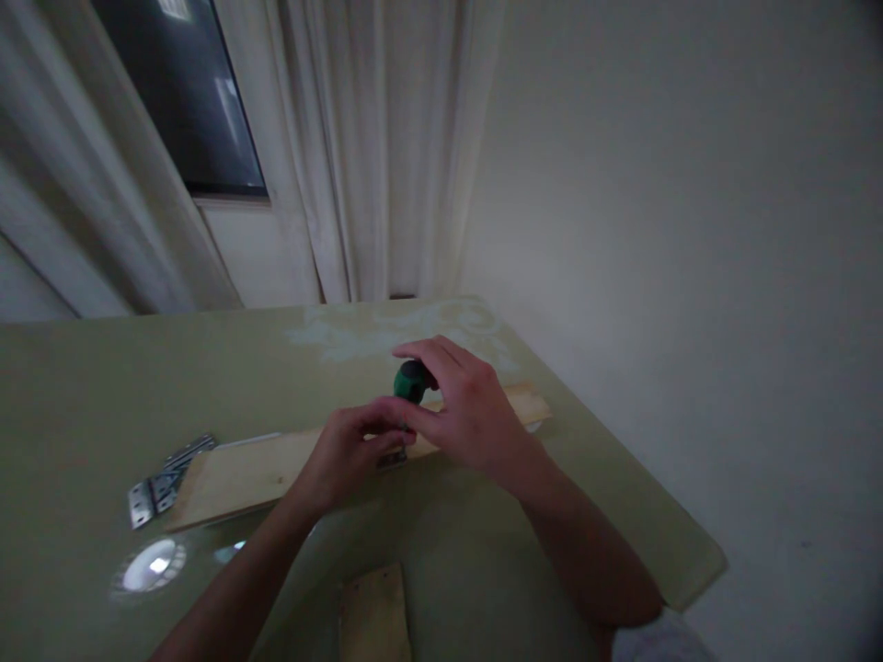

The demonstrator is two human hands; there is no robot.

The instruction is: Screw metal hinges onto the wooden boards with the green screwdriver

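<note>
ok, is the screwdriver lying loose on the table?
No, the right hand holds the screwdriver with its green-and-black handle upward, at the long board.

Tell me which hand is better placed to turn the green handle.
Probably the right hand: it curves around the green handle from above, whereas the left hand sits lower, close to the shaft and the wooden board.

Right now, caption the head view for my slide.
Right hand holds a green screwdriver, left hand close beside it, at the near edge of a wooden board.
</note>
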